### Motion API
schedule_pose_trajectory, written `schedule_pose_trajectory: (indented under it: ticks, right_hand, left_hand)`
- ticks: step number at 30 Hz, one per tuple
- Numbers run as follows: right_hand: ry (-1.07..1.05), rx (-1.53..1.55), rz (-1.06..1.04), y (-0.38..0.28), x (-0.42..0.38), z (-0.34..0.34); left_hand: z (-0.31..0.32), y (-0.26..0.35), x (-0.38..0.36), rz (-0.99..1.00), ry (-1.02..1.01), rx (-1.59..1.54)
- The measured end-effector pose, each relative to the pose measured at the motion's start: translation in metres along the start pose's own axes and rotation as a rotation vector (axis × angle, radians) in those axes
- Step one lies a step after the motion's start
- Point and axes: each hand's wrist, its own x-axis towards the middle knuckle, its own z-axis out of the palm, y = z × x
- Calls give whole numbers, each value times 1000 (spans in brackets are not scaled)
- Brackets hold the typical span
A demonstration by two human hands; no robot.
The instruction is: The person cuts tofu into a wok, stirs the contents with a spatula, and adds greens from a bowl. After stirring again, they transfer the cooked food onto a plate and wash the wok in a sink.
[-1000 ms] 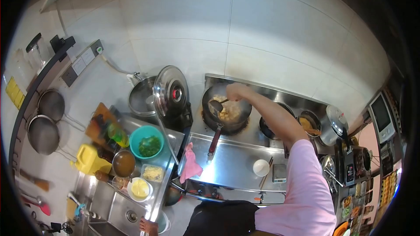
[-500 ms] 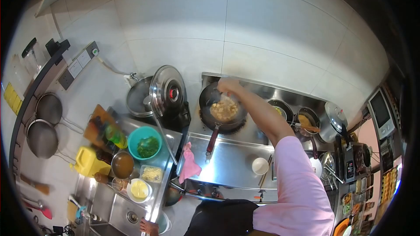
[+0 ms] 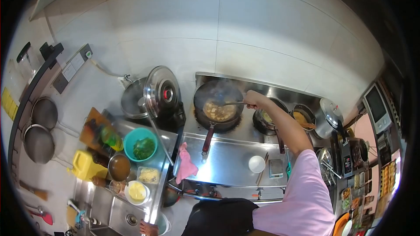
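My right hand is closed around the handle of a long-handled cooking utensil, whose far end reaches into the food and is hard to make out. Pale chunks in brown sauce steam in the dark wok on the left burner. The wok's handle points toward me. Down at the sink's front edge, my left hand rests with its fingers stretched over the metal rim, holding nothing. A pink cloth lies on the steel worktop near the wok handle.
Two more pans and a lidded pot stand rightward. A white bowl, chopsticks and a small scale sit in front. Leftward are a large lid, turquoise bowl of greens and yellow jug.
My right hand has moved from over the wok's back to its right side, and the utensil now lies slanted low across the food. My left hand stays at the sink edge.
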Motion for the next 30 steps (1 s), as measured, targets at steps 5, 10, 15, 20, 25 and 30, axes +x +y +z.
schedule_pose_trajectory:
  ticks: [5, 10, 15, 20, 25, 30]
  right_hand:
    - [167, -196, -176, 22, 29, 30]
    - [251, -383, -191, 24, 19, 70]
    - [122, -411, -116, 28, -4, 32]
    - [228, -541, -401, 68, -30, 29]
    - [285, -615, -279, 142, -44, 55]
    - [392, -529, -235, 143, -55, 51]
  left_hand:
    - [-9, 2, -8, 3, -49, 1]
    - [-11, 0, -12, 26, -5, -11]
    - [-6, -1, -11, 49, 22, 16]
    - [-6, 1, -7, 35, 6, 12]
    - [-7, -1, -10, 47, 0, 3]
    - [-7, 2, -7, 29, -4, -7]
